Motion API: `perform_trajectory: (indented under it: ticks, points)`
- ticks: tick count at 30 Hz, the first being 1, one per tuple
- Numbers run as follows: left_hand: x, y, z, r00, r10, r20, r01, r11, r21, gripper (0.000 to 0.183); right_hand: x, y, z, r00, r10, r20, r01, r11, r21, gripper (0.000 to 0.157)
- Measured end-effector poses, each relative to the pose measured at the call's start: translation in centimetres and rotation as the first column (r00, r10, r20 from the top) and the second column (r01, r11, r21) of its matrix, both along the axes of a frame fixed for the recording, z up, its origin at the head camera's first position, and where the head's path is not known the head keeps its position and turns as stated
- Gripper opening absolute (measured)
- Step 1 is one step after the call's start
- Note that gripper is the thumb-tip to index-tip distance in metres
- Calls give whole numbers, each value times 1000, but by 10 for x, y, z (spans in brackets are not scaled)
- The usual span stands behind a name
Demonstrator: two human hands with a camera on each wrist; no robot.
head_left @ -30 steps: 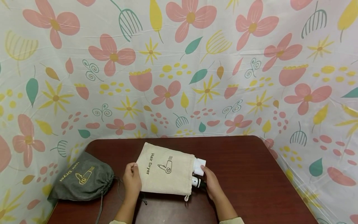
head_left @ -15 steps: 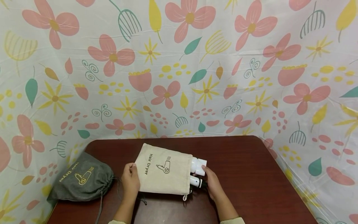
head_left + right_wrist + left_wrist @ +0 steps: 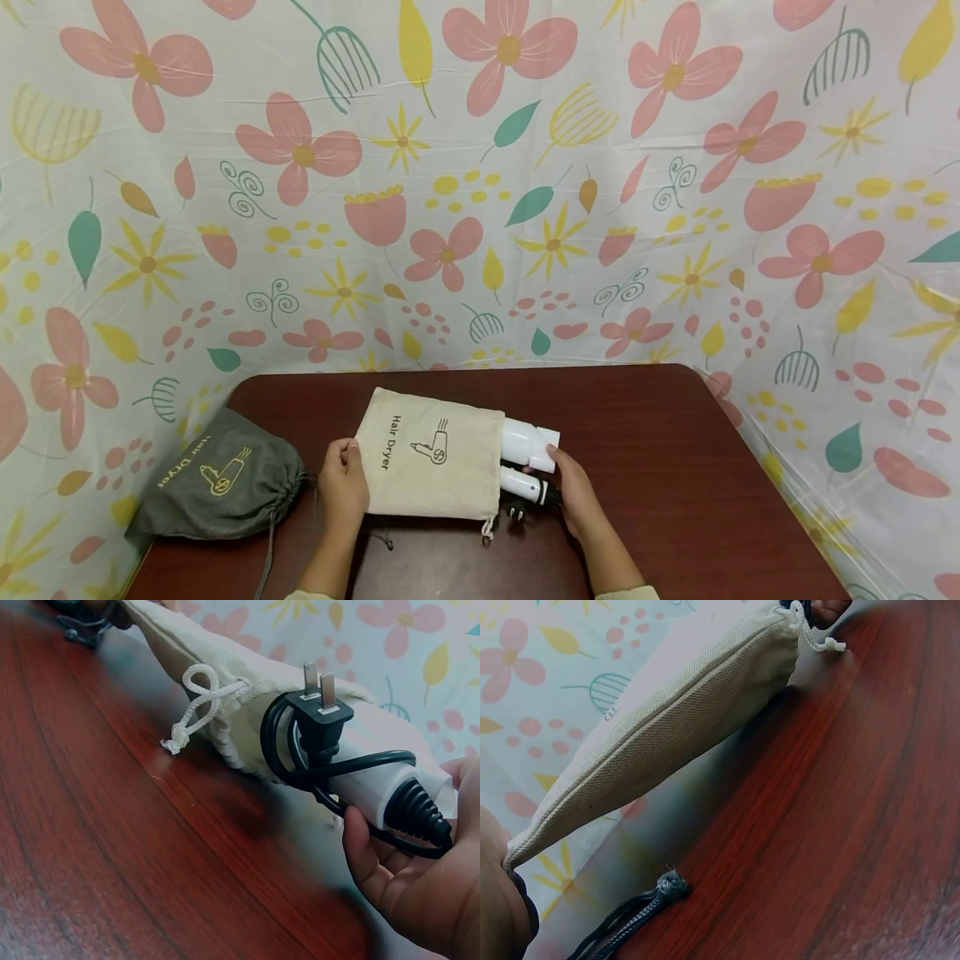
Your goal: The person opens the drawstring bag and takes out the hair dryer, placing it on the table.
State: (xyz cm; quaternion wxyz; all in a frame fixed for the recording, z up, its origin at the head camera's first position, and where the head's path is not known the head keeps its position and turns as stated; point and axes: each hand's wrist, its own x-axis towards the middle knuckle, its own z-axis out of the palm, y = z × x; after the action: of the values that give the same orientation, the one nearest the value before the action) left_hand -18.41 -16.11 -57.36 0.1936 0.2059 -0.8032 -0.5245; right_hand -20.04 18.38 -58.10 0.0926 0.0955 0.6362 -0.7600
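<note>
A cream cloth drawstring bag (image 3: 427, 458), printed "Hair Dryer", lies tilted above the table with its mouth to the right. My left hand (image 3: 345, 483) pinches its closed left end. From the mouth sticks a white hair dryer (image 3: 525, 443), its nozzle and handle showing and the rest hidden in the bag. My right hand (image 3: 581, 492) grips the dryer at nozzle and handle end. In the right wrist view, the black cord with its two-pin plug (image 3: 322, 720) is wound round the handle, and the thumb (image 3: 360, 840) lies against the cord.
On the left of the dark red wooden table (image 3: 675, 467) lies a full grey drawstring bag (image 3: 225, 479), also printed "Hair Dryer". Its grey cord (image 3: 672, 885) trails under my left hand. A flowered curtain (image 3: 480, 183) hangs behind and beside the table.
The dryer has come further out of the cream bag, so more nozzle, handle and the plug show. My left hand and the bag have shifted left, my right hand slightly right.
</note>
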Motion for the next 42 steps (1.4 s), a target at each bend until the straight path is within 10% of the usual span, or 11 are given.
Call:
perform_trajectory:
  ticks: [28,37,42]
  points:
    - [4,1,7,996,-60,-61,48,983,-179,29,3,-3,0,1000,-2,-5,2,999,38,48]
    - [11,20,7,909,-408,-83,354,862,-363,48,4,-9,1,999,6,-35,-4,999,43,47]
    - [19,33,3,866,-500,-12,456,800,-391,48,4,-11,1,999,17,-40,-15,999,39,49]
